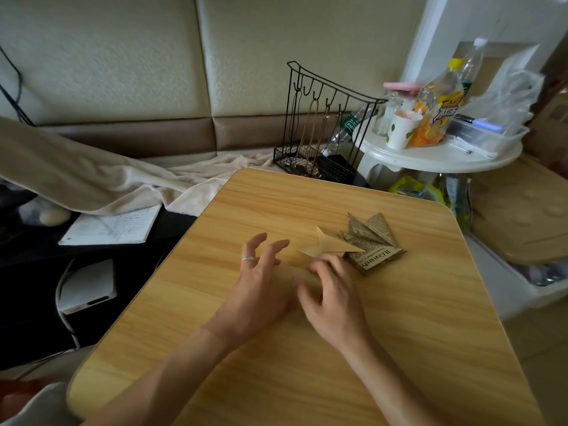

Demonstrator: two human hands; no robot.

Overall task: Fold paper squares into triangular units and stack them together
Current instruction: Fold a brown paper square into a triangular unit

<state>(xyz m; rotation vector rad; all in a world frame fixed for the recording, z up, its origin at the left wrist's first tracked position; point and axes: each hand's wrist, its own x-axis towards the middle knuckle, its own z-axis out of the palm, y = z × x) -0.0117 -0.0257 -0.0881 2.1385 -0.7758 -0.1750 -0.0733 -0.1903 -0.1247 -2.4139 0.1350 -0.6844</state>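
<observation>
Nearest the camera, two bare forearms are reaching forward over the wood-grain table (399, 348), with broad open surface lying on both sides of them and toward the near edge. The left hand (261, 272) is hovering or resting lightly with fingers spread and relaxed, holding nothing, a ring on one finger. The right hand (330, 290) is lying just beside it, fingers loosely extended, its fingertips (322, 261) touching or nearly touching the near edge of the tan folded unit (333, 245); whether that grip is pressing the paper or only arriving at it I cannot tell, but nothing is being pinched. The tan folded unit is sitting just beyond the right hand, its long axis running left to right, its sharp tip pointing right and overlapping the stack of newsprint units (373, 241). The right hand is the nearer one, so it is probably the one taking the unit, sliding it rightward along its own axis into the stack. The stack is sitting well inside the table's right edge, leaving room for that push. Farther back, a black wire rack (322, 124) is standing past the far edge, a white round side table (436, 156) with bottles beside it.
</observation>
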